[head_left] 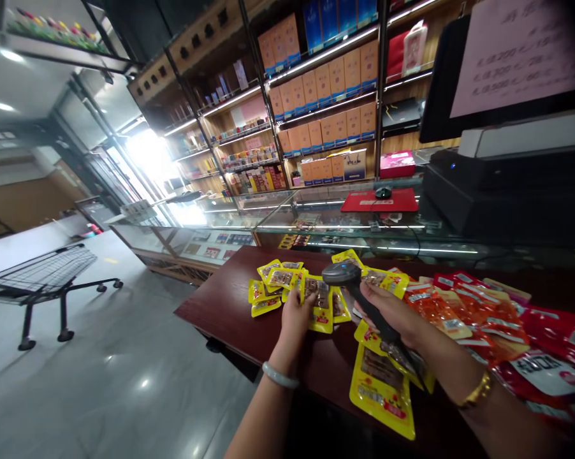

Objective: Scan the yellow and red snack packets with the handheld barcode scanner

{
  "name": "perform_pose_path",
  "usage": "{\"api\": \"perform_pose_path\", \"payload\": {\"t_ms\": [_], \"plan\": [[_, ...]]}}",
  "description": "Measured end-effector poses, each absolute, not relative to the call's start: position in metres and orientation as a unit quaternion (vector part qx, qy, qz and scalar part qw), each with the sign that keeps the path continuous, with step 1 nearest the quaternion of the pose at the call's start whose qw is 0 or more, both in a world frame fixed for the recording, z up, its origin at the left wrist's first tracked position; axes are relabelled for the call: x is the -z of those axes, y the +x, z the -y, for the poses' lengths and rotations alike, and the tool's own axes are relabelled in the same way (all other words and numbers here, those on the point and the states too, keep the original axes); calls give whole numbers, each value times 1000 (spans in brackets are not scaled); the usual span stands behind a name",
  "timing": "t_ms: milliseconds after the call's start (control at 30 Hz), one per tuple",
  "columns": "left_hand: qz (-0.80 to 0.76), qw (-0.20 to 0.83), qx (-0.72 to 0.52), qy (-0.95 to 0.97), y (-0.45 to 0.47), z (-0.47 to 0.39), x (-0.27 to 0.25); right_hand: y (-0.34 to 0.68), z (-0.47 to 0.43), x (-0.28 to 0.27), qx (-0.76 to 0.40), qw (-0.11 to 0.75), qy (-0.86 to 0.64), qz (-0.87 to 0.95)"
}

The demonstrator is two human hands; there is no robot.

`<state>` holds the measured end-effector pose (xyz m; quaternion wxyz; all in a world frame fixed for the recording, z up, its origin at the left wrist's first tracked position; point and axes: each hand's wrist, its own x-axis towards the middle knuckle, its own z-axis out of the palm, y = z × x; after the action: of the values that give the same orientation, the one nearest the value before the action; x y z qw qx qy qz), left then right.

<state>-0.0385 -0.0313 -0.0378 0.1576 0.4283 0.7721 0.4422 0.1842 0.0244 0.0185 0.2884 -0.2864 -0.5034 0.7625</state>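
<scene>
Shop interior: a dark red table (230, 299) with a glass case (206, 247) beyond it. The right hand (387, 312) is wrapped round the handle of a black scanner (370, 308); the left hand (296, 312) grasps a yellow packet (322, 320), its thumb at the face. The packet lies just left of the scanner's head, long axis running roughly away from the person; whether it is lifted cannot be told. The scanner slants from head, far left, to handle, near right. Red packets (500, 319) lie beyond the right arm.
</scene>
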Motion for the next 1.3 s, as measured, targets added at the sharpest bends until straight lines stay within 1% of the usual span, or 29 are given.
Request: {"api": "perform_pose_path", "payload": {"t_ms": [100, 267, 400, 500, 567, 633, 700, 767, 867, 933, 1000, 1067, 1133, 1167, 1233, 1300], "plan": [[-748, 147, -499, 413, -50, 31, 43, 183, -24, -13, -756, 279, -287, 518], [-759, 128, -497, 401, -50, 31, 45, 180, -21, -9, -746, 279, -280, 536], [-750, 133, -513, 396, -51, 32, 50, 179, -19, -11, -756, 290, -272, 519], [-747, 142, -531, 374, -62, 29, 41, 179, -17, -12, -754, 293, -276, 520], [-762, 101, -548, 330, -72, 26, 26, 179, -16, -12, -749, 290, -275, 528], [-785, 9, -545, 294, -78, 23, 7, 179, -16, -11, -745, 289, -274, 535], [-804, -69, -500, 314, -76, 23, -7, 179, -17, -10, -745, 290, -275, 535], [-818, -81, -408, 397, -64, 27, -10, 178, -18, -10, -748, 292, -272, 530], [-834, -31, -226, 501, -34, 37, 2, 178, -19, -11, -756, 287, -274, 520], [-846, -11, -140, 515, -16, 42, 14, 177, -18, -13, -758, 281, -279, 518], [-853, -7, -100, 511, -6, 42, 24, 177, -17, -14, -756, 278, -281, 522], [-852, 2, -95, 515, -5, 39, 28, 177, -17, -14, -752, 281, -280, 526], [-842, 33, -125, 523, -8, 35, 30, 177, -18, -13, -755, 284, -271, 525], [-835, 59, -164, 523, -10, 33, 30, 177, -19, -13, -757, 284, -269, 523], [-812, 143, -289, 486, -13, 30, 30, 178, -19, -13, -760, 286, -269, 518], [-760, 263, -437, 403, -15, 27, 30, 179, -19, -15, -761, 289, -271, 514]]}}
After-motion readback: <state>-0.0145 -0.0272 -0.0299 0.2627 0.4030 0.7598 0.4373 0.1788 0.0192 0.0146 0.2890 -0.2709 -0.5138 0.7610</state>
